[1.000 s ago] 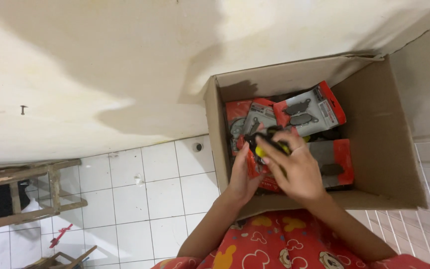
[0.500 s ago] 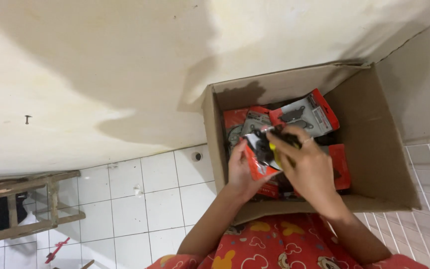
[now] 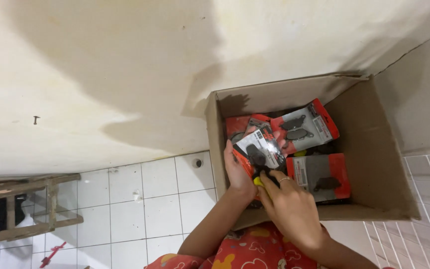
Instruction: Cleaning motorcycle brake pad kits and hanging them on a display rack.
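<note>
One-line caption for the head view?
Both hands, left and right, hold a red-edged blister pack over an open cardboard box.

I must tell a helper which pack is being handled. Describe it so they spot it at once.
Look in the open cardboard box against the wall. At its left side, the left hand holds a red-edged blister pack. Unlike its neighbours, it stands tilted up, with the right hand just below.
</note>
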